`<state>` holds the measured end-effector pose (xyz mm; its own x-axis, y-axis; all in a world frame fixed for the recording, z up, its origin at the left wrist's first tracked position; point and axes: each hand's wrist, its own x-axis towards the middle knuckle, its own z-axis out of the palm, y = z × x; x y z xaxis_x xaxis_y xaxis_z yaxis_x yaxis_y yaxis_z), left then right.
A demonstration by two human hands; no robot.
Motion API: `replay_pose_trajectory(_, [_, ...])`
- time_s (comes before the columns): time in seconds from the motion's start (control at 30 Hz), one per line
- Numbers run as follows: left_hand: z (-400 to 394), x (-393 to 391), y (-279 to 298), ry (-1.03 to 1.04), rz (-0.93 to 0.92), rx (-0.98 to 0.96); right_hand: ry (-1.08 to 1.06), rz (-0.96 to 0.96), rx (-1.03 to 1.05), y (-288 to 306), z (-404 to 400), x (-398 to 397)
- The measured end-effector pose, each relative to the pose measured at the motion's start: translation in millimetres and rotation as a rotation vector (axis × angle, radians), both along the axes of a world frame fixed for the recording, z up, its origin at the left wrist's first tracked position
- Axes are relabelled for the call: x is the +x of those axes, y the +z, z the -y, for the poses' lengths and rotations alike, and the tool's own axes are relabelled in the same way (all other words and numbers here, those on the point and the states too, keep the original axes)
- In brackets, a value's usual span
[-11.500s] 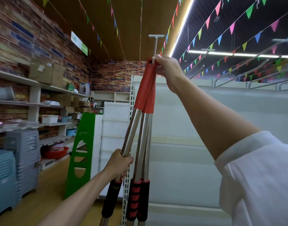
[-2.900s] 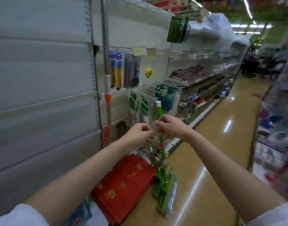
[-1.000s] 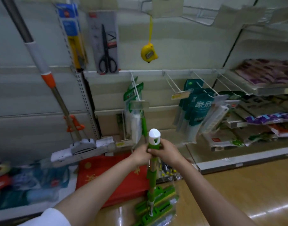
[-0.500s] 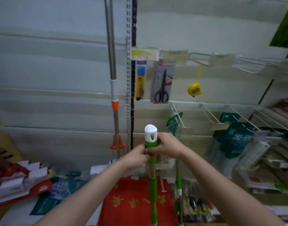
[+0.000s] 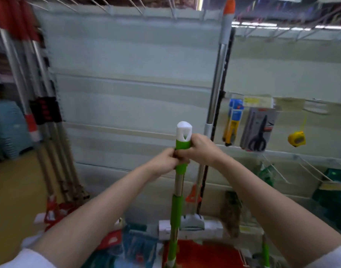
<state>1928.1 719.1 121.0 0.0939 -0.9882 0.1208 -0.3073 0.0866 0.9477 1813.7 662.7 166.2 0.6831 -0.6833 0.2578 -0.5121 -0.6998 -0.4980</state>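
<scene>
I hold a mop with a green and steel handle [image 5: 177, 207] upright in front of me. Its white cap with a hanging hole [image 5: 183, 132] points up at mid frame. My left hand [image 5: 164, 161] grips the green sleeve just below the cap. My right hand [image 5: 201, 149] grips the same sleeve from the right, slightly higher. The mop's lower end is out of view at the bottom edge.
A pale slotted shelf panel [image 5: 127, 93] faces me. Red-topped steel mops [image 5: 40, 113] hang at left. A grey and orange squeeze mop [image 5: 217, 84] leans at the panel's right edge. Scissors [image 5: 259, 130], a yellow tape measure [image 5: 296, 139] and wire hooks hang at right. Red packs lie below.
My view has swung left and up: the hanging red-topped mops now show at left and the scissors sit further right. Both hands keep the same grip on the green mop.
</scene>
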Motion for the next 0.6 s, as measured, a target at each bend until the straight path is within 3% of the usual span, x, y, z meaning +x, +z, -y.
replay_pose_trajectory(0.2, [-8.4, 65.8, 45.3, 0.083, -0.141, -0.168, 0.017, 0.14, -0.009, 47.2, -8.7, 76.2])
replay_pose_trajectory(0.6, [8.5, 167.0, 129.1, 0.044, -0.037, -0.229, 0.078, 0.27, -0.01, 118.4, 18.0, 179.1])
